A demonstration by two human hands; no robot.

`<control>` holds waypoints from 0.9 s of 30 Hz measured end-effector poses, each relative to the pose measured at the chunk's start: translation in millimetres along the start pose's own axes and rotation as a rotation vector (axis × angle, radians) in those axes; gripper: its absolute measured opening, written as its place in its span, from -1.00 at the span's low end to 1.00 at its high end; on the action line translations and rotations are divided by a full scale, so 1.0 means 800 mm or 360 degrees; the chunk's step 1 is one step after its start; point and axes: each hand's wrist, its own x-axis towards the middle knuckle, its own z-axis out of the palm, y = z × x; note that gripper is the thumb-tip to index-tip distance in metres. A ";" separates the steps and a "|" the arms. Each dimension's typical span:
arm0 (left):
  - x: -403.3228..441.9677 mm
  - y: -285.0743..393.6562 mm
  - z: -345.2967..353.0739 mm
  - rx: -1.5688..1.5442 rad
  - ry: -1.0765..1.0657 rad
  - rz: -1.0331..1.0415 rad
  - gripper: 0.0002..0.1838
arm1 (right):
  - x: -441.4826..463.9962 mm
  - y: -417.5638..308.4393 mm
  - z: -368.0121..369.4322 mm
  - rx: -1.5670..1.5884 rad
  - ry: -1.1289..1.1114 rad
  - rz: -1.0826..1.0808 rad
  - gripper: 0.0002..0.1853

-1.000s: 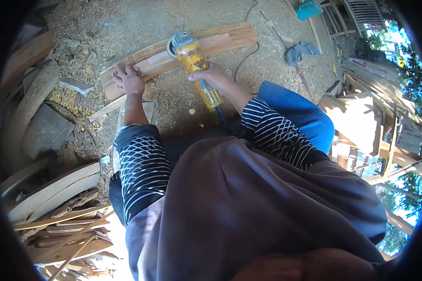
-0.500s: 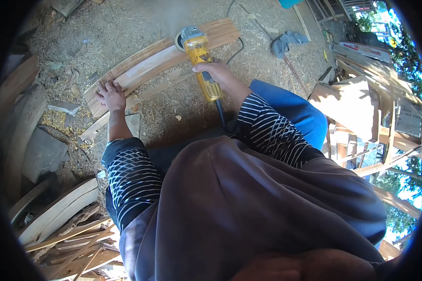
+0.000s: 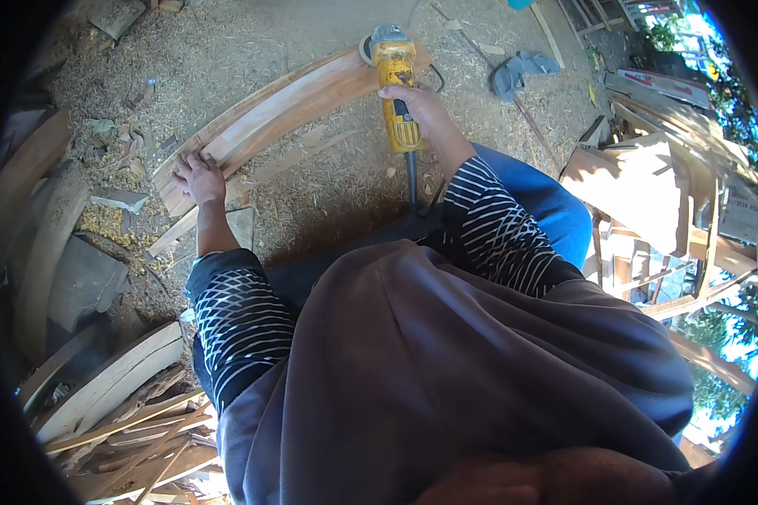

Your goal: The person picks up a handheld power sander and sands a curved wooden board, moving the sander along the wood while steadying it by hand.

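Observation:
A curved wooden board [image 3: 303,105] lies on the ground, with a pale strip along its face. My left hand [image 3: 200,178] rests on its near left end, fingers spread over the wood. At the board's far right part, my right hand [image 3: 414,108] is wrapped round the yellow body of an angle grinder [image 3: 395,67]. The grinder's disc [image 3: 365,50] is at the board's upper edge; whether it touches the wood I cannot tell. A dark cord [image 3: 412,177] runs from the grinder's rear toward my lap.
Curved timber pieces [image 3: 114,383] and thin offcuts [image 3: 147,438] are piled at the lower left. Grey slabs [image 3: 84,282] lie at the left. Sawdust and shavings cover the ground [image 3: 253,34]. Grey sandals [image 3: 514,74] lie at upper right, and stacked wood [image 3: 632,185] stands at the right.
My right hand has moved the grinder to the right and farther up along the board, uncovering more of the pale strip. The dust near the disc has thinned. My left hand stays in place.

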 end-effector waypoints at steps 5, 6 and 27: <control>-0.002 0.011 -0.018 0.0013 -0.0093 -0.0017 -0.58 | -0.036 -0.012 0.055 -0.0153 -0.0302 -0.0011 -0.43; 0.000 0.005 -0.017 0.0019 -0.0085 -0.0030 -0.58 | -0.044 -0.008 0.072 -0.0220 -0.0393 -0.0044 -0.42; 0.003 -0.024 -0.008 -0.0177 0.0018 0.0323 -0.58 | -0.071 0.028 0.134 -0.0599 -0.0608 0.0014 -0.34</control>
